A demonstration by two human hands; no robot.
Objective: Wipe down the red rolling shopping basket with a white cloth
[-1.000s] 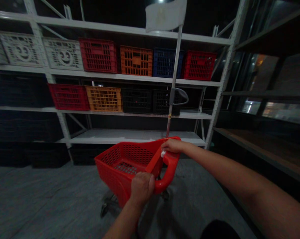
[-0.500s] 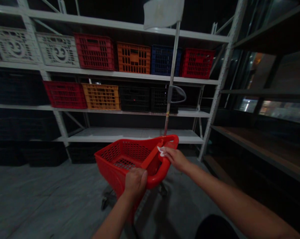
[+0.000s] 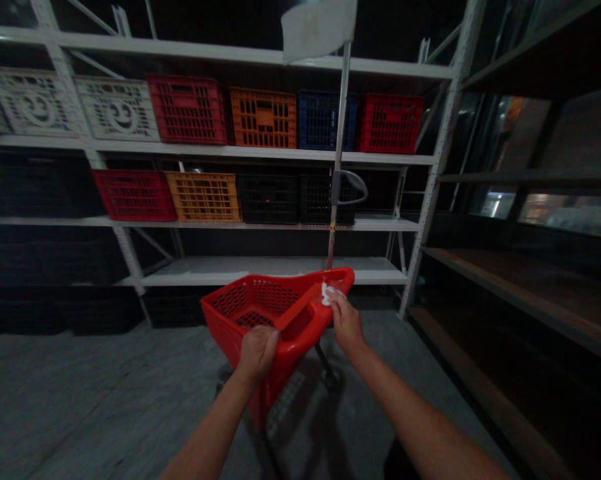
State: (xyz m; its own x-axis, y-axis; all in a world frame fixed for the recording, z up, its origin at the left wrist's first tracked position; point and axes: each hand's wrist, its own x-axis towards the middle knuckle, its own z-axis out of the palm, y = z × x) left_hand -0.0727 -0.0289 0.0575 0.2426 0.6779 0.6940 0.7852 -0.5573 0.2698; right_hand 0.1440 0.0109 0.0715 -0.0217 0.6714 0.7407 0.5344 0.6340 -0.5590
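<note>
A red plastic shopping cart (image 3: 290, 380) with a perforated basket stands on the floor before me. My left hand (image 3: 258, 350) is closed over the near left corner of its rim, beside the handle. At the right end of the handle, my right hand (image 3: 348, 323) has its fingers closed on a crumpled white cloth (image 3: 330, 293) and presses it against the red plastic. A metal pole (image 3: 339, 127) rises behind that end of the cart, carrying a white flag (image 3: 319, 30) at the top and a grey loop handle (image 3: 350, 187) lower down.
White metal shelves (image 3: 260, 153) behind the cart hold several plastic crates, among them an orange crate (image 3: 263, 117) and a blue crate (image 3: 325, 120). Dark brown shelves (image 3: 520, 280) run along the right. Grey floor (image 3: 105, 387) spreads out at the left.
The cart has turned a little and its handle has tilted. My right hand with the white cloth has moved slightly up along the handle; my left hand has shifted slightly left, still on the rim.
</note>
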